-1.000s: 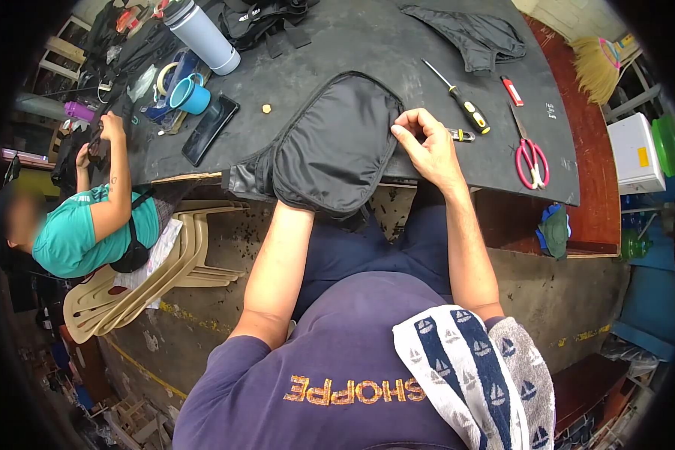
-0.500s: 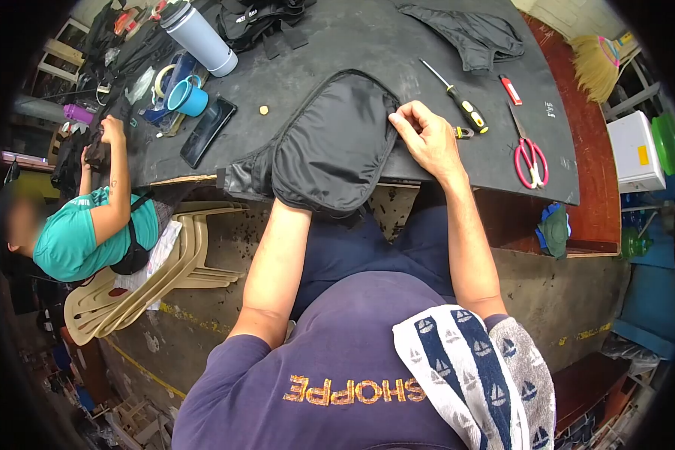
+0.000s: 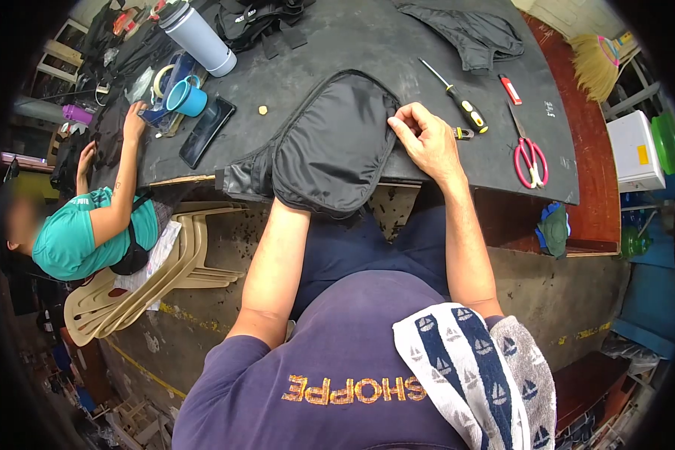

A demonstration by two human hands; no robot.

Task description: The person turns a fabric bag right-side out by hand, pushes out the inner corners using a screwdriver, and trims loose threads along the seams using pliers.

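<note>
A black fabric bag (image 3: 336, 142) with a piped, rounded edge lies at the front of the dark table. The thumb and fingers of my right hand (image 3: 427, 142) are pinched together on the bag's right edge. My left wrist disappears at the bag's lower edge, so the left hand and its fingers are hidden; I cannot tell whether it is inside or beneath. A black strap piece (image 3: 247, 176) extends from the bag's left side. Just right of my right hand lies a small yellow-and-black tool (image 3: 463, 133), partly covered.
On the table (image 3: 367, 45) lie a screwdriver (image 3: 465, 107), red-handled scissors (image 3: 531, 161), a red cutter (image 3: 510, 89), a phone (image 3: 208, 131), a blue mug (image 3: 186, 97), a tumbler (image 3: 199, 37) and black fabric (image 3: 469, 34). A co-worker in a teal shirt (image 3: 90, 232) sits left.
My hands and the bag have barely moved. The co-worker's raised hand has come down and right onto the dark material on the table; their other hand is also lower.
</note>
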